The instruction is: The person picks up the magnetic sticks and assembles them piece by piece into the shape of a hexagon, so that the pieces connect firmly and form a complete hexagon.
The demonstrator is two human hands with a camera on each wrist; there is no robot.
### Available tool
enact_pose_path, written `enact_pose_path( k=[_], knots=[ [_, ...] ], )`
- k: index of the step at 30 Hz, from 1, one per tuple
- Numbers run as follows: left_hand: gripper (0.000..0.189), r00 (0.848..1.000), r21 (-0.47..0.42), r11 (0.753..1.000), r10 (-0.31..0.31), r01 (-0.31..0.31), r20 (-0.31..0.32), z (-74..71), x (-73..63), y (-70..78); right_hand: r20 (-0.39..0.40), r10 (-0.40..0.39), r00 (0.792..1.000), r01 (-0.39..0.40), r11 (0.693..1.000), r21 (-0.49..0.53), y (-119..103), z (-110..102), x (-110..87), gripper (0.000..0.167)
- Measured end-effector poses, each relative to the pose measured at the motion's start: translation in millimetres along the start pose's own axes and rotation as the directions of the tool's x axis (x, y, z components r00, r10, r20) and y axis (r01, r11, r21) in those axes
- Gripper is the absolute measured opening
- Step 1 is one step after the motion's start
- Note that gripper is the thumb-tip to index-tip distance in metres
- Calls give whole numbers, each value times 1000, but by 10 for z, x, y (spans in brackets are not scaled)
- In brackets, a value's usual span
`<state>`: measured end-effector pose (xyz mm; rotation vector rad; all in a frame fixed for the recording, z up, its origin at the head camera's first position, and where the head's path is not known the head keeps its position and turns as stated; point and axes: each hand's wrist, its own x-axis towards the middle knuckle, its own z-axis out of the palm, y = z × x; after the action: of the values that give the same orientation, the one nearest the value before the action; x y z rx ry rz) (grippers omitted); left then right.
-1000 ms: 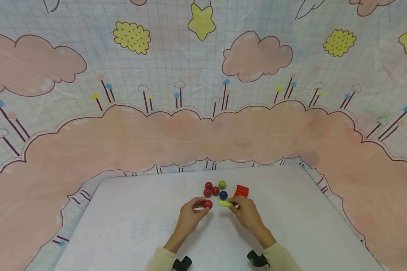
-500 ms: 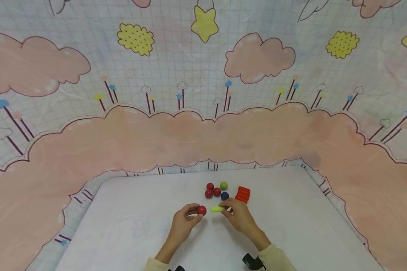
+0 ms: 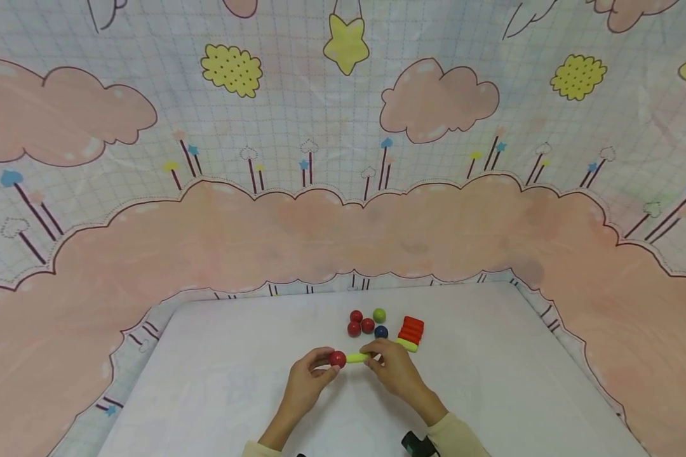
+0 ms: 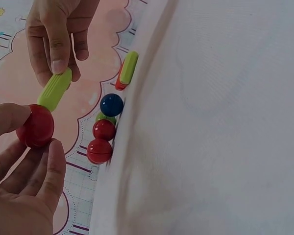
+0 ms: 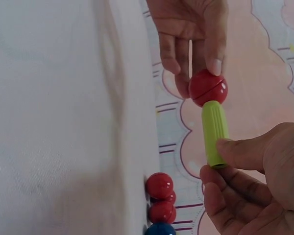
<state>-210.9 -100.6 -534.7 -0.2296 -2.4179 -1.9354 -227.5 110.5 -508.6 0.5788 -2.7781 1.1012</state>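
Observation:
Between the fingertips and thumb of my left hand (image 3: 305, 386) is a shiny red ball (image 3: 338, 359) with a seam around it. My right hand (image 3: 399, 374) pinches a yellow-green ribbed stick (image 3: 356, 358) near its outer end, between thumb and fingers. In both wrist views the stick's other end (image 5: 211, 106) meets the ball's surface; whether it sits inside the ball cannot be seen. Both hands are held over the white table, nearer the person than the loose pieces.
Beyond the hands lie three loose red balls (image 3: 354, 329), a green ball (image 3: 380, 315) and a dark blue ball (image 3: 380, 332). To their right, several red sticks (image 3: 411, 325) lie in a row with a yellow-green stick (image 3: 408, 345). The white table (image 3: 206, 368) meets a patterned cloth behind.
Both hands have drawn back from the loose pieces and to the left. The gap between stick and ball has closed. The lying yellow-green stick has come into view beside the right hand.

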Motion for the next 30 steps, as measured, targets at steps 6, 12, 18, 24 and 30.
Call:
enact_pose_path(
  k=[6, 12, 18, 24, 30],
  knots=[
    [39, 999, -28, 1000, -7, 8, 36, 14, 18, -2, -9, -8, 1000, 8, 1000, 0, -16, -3, -18, 21],
    [32, 994, 96, 995, 30, -40, 109, -4, 26, 17, -27, -58, 998, 59, 997, 39, -22, 32, -31, 20],
    [28, 981, 196, 978, 36, -74, 191, -10, 33, -22, -43, -131, 990, 134, 988, 79, -13, 71, -28, 19],
    [26, 984, 227, 971, 32, -72, 177, -25, 18, -44, -51, -95, 994, 98, 994, 56, -2, -9, -10, 21],
    [26, 983, 230, 971, 22, -63, 180, -60, 5, -42, -134, -55, 989, 61, 997, 40, 111, -133, 93, 21]
  ],
)
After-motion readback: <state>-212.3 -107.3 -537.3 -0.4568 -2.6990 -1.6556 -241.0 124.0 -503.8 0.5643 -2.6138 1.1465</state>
